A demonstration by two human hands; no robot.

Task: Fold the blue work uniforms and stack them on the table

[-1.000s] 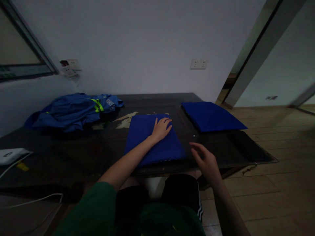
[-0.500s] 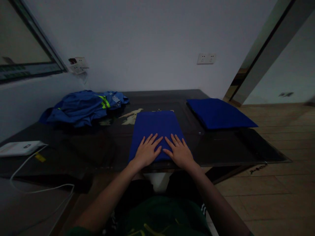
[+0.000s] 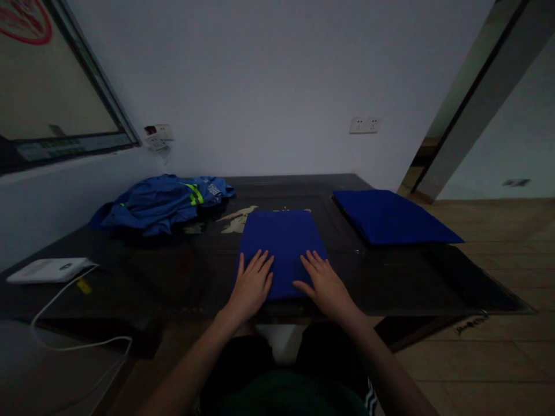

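Note:
A flat blue rectangular piece (image 3: 281, 237) lies on the dark table (image 3: 208, 271) in front of me. My left hand (image 3: 252, 283) rests flat on its near left part, fingers spread. On its near right part lies my right hand (image 3: 325, 283), its fingers apart and the thumb pointing inward. Neither hand grips anything. Bare blue surface shows between the two hands. A second blue piece (image 3: 390, 216) lies flat farther right on the table, untouched.
Crumpled blue clothing with yellow-green stripes (image 3: 165, 202) lies at the back left. A white device (image 3: 50, 270) with a white cable (image 3: 82, 346) sits at the left edge. The wall with sockets (image 3: 364, 125) stands behind the table.
My hands have moved apart on the blue piece, the left one leftward and the right one slightly rightward. The camera view has shifted, so the table appears lower.

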